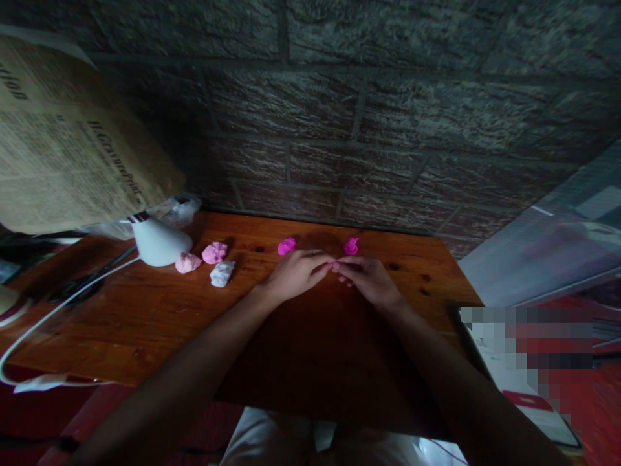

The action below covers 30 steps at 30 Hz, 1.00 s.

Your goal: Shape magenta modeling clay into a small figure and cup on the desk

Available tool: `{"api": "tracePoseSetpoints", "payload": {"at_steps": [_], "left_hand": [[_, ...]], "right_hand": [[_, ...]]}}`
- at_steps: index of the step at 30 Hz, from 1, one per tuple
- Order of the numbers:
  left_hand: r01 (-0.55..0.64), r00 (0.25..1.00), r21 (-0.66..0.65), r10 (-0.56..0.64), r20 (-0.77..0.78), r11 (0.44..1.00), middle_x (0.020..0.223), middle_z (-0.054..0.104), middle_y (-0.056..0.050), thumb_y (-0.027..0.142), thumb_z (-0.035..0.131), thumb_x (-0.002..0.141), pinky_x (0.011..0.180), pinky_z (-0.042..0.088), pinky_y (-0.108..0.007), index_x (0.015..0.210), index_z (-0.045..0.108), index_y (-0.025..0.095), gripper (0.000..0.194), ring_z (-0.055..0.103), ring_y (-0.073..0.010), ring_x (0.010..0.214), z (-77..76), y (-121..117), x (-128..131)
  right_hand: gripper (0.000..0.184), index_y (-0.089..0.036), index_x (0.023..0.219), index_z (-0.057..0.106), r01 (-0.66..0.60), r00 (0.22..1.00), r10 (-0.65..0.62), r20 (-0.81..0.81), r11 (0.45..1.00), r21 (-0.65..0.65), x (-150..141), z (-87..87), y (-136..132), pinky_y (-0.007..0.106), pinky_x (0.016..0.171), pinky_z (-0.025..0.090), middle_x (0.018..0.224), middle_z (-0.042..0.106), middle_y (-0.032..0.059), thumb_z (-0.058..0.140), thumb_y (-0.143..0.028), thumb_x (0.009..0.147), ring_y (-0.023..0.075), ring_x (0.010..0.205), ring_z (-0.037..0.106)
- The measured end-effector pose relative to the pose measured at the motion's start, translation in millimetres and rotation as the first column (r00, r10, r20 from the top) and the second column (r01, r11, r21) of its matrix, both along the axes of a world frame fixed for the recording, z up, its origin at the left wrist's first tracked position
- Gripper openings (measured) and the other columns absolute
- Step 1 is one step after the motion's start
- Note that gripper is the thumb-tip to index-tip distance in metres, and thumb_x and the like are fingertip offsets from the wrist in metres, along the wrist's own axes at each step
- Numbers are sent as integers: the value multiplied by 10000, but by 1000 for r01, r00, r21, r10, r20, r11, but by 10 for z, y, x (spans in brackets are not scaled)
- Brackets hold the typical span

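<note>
Pinches a tiny pink piece (mostly hidden) between fingertips of left hand and right hand, apparently for fine control, over a wooden table, with a magenta lump and a curled magenta piece just beyond, presumably for easy reach.

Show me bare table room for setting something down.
Bare wood: between the white lump and left forearm, and from the right hand to the right table edge. Crowded: around the lamp base, and by the hands, near bright pink lumps.
</note>
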State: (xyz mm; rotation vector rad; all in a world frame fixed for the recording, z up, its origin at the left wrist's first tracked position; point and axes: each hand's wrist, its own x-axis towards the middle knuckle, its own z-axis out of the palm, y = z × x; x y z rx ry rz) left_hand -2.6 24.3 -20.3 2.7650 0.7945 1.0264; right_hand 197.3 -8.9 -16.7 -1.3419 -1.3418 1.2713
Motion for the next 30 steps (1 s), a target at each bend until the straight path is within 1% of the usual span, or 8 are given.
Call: {"api": "tracePoseSetpoints", "payload": {"at_steps": [7,11,18,22,24,26,28,30], "left_hand": [[21,1000,-1,-21,22,1000,990,799,-58,160,604,967,758,564,-287,1033,742,184,155,760,-193,863,-13,20,-10],[19,1000,12,-19,18,1000,970,798,-58,139,610,959,752,564,-292,1006,741,173,144,760,-201,857,-15,18,-4],[-4,1000,-22,4,-10,1000,958,792,-51,143,567,969,758,551,-288,979,724,184,162,751,-192,854,2,-5,5],[-20,1000,-43,20,0,999,930,788,-50,167,530,986,749,537,-282,956,712,184,185,741,-185,831,38,-35,29],[-63,998,-71,65,27,995,942,790,-47,186,533,983,762,533,-282,968,711,188,179,736,-182,832,75,-19,-4],[-153,984,-120,162,70,981,954,791,-49,213,538,977,763,530,-279,982,714,188,178,730,-178,822,125,37,-96],[-269,947,-179,293,129,947,909,788,-55,244,538,969,739,530,-278,983,722,175,198,722,-177,770,180,130,-244],[-394,891,-219,429,149,893,903,794,-72,285,534,966,773,538,-306,971,738,161,239,729,-200,783,222,239,-416]], "right_hand": [[261,-219,886,817,-33,992,33,-119,999,6,10,-26,-4,238,580,486,791,751,12,830,-390,690,111,650,619],[229,-212,846,804,-28,991,26,-135,1000,-10,7,-36,10,238,567,476,788,739,15,827,-384,697,106,636,609],[142,-200,772,773,-6,991,-1,-135,999,-47,-39,-15,-7,235,560,462,744,726,7,808,-322,707,100,607,597],[169,-192,709,750,7,974,-35,-224,992,-126,-50,3,-8,226,554,451,737,722,15,841,-333,684,96,607,591],[201,-193,732,756,13,937,-73,-342,984,-176,-19,46,-8,220,568,458,754,727,15,872,-340,658,92,620,591],[233,-204,790,766,26,874,-116,-472,981,-192,39,109,-7,219,584,466,779,733,7,893,-331,643,87,625,581],[242,-210,833,771,53,821,-142,-553,983,-173,104,171,-1,216,575,455,812,743,2,888,-323,654,83,627,569],[237,-206,830,770,83,791,-162,-591,984,-158,148,209,8,208,546,428,819,744,-1,887,-299,646,76,614,545]]}}
